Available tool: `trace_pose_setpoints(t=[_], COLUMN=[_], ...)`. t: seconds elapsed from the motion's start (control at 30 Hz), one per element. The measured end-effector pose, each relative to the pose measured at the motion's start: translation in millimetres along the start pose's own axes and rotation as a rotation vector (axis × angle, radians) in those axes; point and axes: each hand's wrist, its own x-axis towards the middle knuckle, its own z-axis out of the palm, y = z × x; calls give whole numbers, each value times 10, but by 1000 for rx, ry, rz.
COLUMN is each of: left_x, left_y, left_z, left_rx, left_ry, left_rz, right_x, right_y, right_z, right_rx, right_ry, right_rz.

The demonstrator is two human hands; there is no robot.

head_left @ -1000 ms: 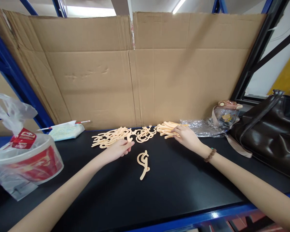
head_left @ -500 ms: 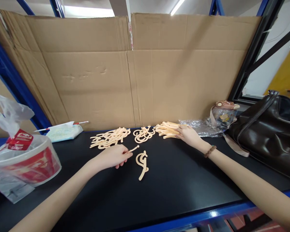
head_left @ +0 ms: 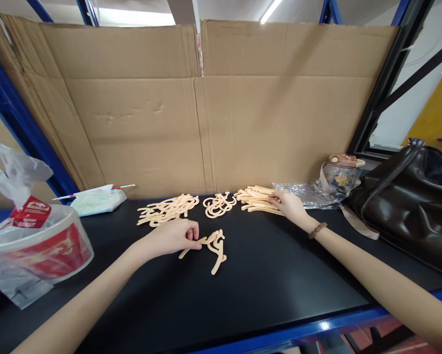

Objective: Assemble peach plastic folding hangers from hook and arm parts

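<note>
Fingers of the left hand (head_left: 175, 240) pinched a pale strip (head_left: 203, 241) just brought to the central cluster (head_left: 220, 250), likely adding a piece, while the right hand (head_left: 290, 205) touched straight strips (head_left: 255, 196), its grip unclear.

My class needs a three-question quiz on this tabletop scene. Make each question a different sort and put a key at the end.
1. True or false: the person's left hand holds nothing.

2. Multiple choice: which of these is nearest the dark brown, glossy, leather-like bag?
A) a round, red-and-white tub
B) a clear, rounded bottle with a brown lid
C) a pale, flat packet

3. Fill the gap: the right hand is at the pile of mostly straight, pale tan strips, at the ____ end of the row lying near the tall brown cardboard panel.

Key
1. False: it pinches a slim, pale tan strip.
2. B.
3. Right.
</note>
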Motion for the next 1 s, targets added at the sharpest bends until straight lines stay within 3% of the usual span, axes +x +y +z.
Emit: trace_pose_setpoints(t=[0.27, 0.63, 1.0], left_x=[51, 21, 28], left_y=[-8, 46, 67], left_z=[44, 66, 68], left_rx=[5, 31, 44], left_ry=[28, 103, 119], left_rz=[16, 12, 4], right_x=[40, 70, 87], right_y=[121, 140, 234], right_z=[59, 49, 101], right_rx=[-58, -221, -190], right_ry=[28, -12, 1], right_rz=[11, -163, -123])
